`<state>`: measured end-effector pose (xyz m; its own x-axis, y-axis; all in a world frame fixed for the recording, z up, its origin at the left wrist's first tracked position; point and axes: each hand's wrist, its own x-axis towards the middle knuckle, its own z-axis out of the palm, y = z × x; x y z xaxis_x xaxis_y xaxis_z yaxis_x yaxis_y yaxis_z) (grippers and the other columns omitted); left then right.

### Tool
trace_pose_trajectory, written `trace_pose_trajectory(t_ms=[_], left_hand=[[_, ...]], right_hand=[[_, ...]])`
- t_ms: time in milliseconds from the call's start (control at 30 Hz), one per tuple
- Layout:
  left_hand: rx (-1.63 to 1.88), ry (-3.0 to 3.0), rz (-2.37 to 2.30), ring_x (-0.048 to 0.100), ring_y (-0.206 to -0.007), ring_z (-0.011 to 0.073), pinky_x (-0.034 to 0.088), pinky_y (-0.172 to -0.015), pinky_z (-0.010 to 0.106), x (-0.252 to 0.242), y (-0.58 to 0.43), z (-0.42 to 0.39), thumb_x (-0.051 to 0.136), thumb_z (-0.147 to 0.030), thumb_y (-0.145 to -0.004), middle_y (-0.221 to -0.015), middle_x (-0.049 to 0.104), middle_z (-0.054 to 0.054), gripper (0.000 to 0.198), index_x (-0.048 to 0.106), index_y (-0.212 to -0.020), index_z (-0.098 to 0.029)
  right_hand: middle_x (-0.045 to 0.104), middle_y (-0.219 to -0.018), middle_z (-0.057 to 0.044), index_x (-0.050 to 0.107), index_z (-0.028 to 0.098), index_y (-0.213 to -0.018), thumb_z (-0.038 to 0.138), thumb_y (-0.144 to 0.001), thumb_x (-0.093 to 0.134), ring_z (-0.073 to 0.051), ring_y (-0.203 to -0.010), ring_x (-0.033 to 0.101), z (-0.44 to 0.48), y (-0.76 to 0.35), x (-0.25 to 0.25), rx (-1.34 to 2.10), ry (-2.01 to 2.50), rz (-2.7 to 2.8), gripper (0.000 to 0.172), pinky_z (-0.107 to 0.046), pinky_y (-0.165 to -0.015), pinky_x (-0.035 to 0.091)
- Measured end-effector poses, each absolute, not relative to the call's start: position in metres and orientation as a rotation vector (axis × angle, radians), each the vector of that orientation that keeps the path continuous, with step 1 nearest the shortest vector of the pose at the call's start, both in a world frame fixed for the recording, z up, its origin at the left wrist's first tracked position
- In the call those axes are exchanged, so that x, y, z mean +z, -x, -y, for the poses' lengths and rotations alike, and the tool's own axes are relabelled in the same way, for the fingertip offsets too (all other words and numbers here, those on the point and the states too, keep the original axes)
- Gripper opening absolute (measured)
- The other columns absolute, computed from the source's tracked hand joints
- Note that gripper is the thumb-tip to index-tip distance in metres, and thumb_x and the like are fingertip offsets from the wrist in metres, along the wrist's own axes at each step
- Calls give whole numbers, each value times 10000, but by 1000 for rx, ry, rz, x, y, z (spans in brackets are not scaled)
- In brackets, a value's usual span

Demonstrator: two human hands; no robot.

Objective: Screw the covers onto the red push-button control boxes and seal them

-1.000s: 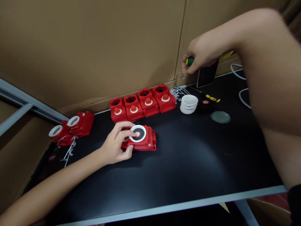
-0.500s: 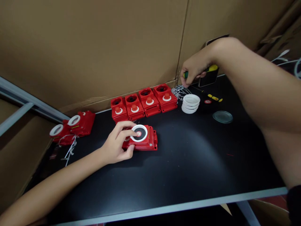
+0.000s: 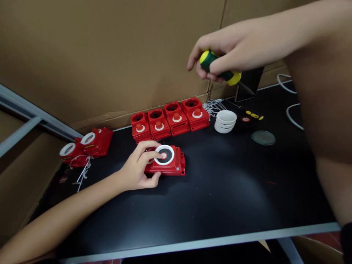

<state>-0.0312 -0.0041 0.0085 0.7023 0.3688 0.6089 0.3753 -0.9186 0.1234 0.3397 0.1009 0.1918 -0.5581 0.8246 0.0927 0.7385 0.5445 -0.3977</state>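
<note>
My left hand grips a red alarm-style box lying on the black tabletop. Its fingers curl over the box, with one fingertip on the round disc inside the white ring; the thumb lies along the near side. High above the back right of the table, my right hand is closed around a green and yellow screwdriver, whose shaft points down and to the right. Part of the box's left end is hidden under my left fingers.
Several red boxes stand in a row by the cardboard wall. Right of them are metal strips with chains, stacked white rings, a clear disc and a small screwdriver. More ringed red boxes sit left.
My right hand has risen and come nearer from the back of the table, carrying the screwdriver and turning it. My left hand still holds the red box in about the same place.
</note>
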Motion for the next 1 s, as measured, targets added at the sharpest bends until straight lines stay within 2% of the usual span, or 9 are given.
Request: trace_pose_trajectory(t_ms=[100,233,300,400,467,667,800,1000], left_hand=[[-981,2899,650,737,-1263,341,692,-999,515,12,30,4,874,-359,-950,-1420,676,180,597,569,-1455,-270],[-913,2957,702,744,-1319,352,689,-1039,532,12,31,4,855,-452,-1026,-1481,666,211,559,566,-1457,-243],[-904,2950,735,747,-1310,352,686,-1044,537,11,33,3,811,-482,-1059,-1464,672,210,522,570,-1448,-231],[-908,2921,788,747,-1282,351,681,-1042,538,10,35,3,770,-495,-1077,-1438,678,199,482,582,-1434,-232],[-908,2907,817,745,-1266,350,676,-1043,536,9,36,4,749,-444,-1079,-1425,681,196,430,594,-1418,-228],[-882,2866,914,736,-1262,349,656,-1069,545,10,36,5,774,-271,-1014,-1418,690,168,456,598,-1434,-250],[-865,2849,908,730,-1257,350,651,-1070,544,13,34,6,767,-269,-1013,-1412,689,165,457,586,-1433,-252],[-875,2822,866,733,-1243,334,659,-1045,505,17,29,7,718,-300,-1061,-1398,689,171,388,580,-1417,-233]], right_hand=[[774,-1030,86,657,276,-1475,102,-1084,629,-56,-830,665,-66,-318,195,333,1299,2526,429,-174,-640,407],[788,-1232,50,574,273,-1612,213,-1097,718,-89,-916,674,-42,-305,192,182,1007,2623,538,-231,-744,448],[797,-1180,30,607,261,-1602,288,-1101,739,-116,-902,669,-39,-304,190,60,895,2654,519,-273,-778,446],[790,-990,27,710,276,-1468,333,-1111,712,-139,-826,667,-34,-299,188,-6,861,2669,361,-313,-738,432],[779,-941,21,750,284,-1376,375,-1107,710,-153,-828,675,-31,-295,187,-26,862,2678,286,-326,-716,423],[768,-1014,20,729,260,-1288,450,-1136,630,-152,-867,655,-25,-294,182,32,597,2670,262,-349,-770,435],[748,-1076,14,693,215,-1280,426,-1157,624,-135,-858,625,-23,-291,181,94,418,2679,254,-328,-826,448],[738,-1116,-5,657,236,-1346,456,-1165,631,-150,-901,637,-18,-280,178,212,539,2738,287,-306,-818,445]])
